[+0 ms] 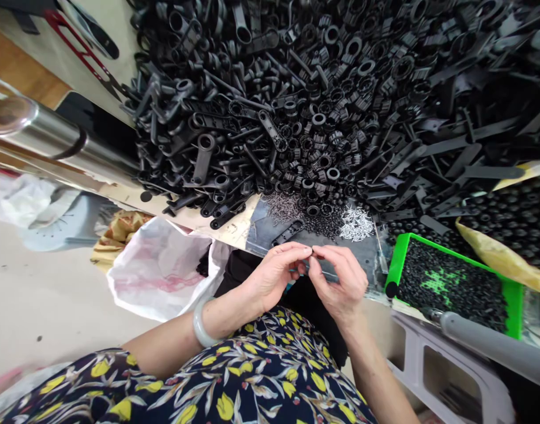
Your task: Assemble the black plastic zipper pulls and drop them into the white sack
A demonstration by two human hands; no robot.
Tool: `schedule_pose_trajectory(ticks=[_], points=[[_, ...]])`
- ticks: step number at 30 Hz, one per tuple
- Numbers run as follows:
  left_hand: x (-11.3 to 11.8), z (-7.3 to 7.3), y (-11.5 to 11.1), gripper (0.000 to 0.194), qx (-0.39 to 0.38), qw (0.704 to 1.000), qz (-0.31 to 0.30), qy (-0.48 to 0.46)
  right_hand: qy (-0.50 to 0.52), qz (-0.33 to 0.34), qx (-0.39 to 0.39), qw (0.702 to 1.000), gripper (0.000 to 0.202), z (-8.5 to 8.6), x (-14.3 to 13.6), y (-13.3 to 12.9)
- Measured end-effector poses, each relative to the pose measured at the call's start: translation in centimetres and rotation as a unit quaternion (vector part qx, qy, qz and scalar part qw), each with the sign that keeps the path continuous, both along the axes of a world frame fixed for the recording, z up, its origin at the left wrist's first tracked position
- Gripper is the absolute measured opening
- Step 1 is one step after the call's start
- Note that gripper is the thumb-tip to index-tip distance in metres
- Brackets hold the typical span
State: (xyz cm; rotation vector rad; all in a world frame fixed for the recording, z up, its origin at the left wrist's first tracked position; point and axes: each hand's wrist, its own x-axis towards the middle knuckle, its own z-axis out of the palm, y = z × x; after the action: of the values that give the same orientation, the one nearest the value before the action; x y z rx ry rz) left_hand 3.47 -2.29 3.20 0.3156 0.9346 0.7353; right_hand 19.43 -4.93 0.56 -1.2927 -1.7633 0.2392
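My left hand (274,275) and my right hand (341,280) meet fingertip to fingertip over the front edge of the bench. Between them shows a tiny black part (312,251), pinched by my right finger and thumb; its exact kind is too small to tell. The left fingers are curled closed against it, and what else they hold is hidden. Just beyond the hands lies a flat black plastic lever (289,232). Behind it are small brownish screws (284,207), tiny black pieces (325,224) and a heap of silver pins (356,224).
Black plastic levers (203,156) and ribbed rings (318,119) pile high across the bench. A green tray (400,259) of small black pieces stands at right, above a grey plastic stool (455,359). At left are a white bag (155,265) and a steel cylinder (44,126).
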Motion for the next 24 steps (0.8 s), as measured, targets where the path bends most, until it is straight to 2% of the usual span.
schedule_pose_trajectory(ticks=[8, 18, 24], points=[[0.23, 0.11, -0.12, 0.02, 0.024, 0.999, 0.012, 0.042, -0.002, -0.004, 0.01, 1.0, 0.029, 0.3, -0.19, 0.33], [0.49, 0.35, -0.32, 0.019, -0.007, 0.999, 0.03, 0.043, -0.041, -0.018, 0.038, 0.998, 0.026, 0.32, -0.26, 0.32], [0.7, -0.08, -0.51, 0.023, -0.029, 0.998, 0.058, 0.017, -0.049, -0.007, 0.03, 0.998, 0.028, 0.11, -0.26, 0.39]])
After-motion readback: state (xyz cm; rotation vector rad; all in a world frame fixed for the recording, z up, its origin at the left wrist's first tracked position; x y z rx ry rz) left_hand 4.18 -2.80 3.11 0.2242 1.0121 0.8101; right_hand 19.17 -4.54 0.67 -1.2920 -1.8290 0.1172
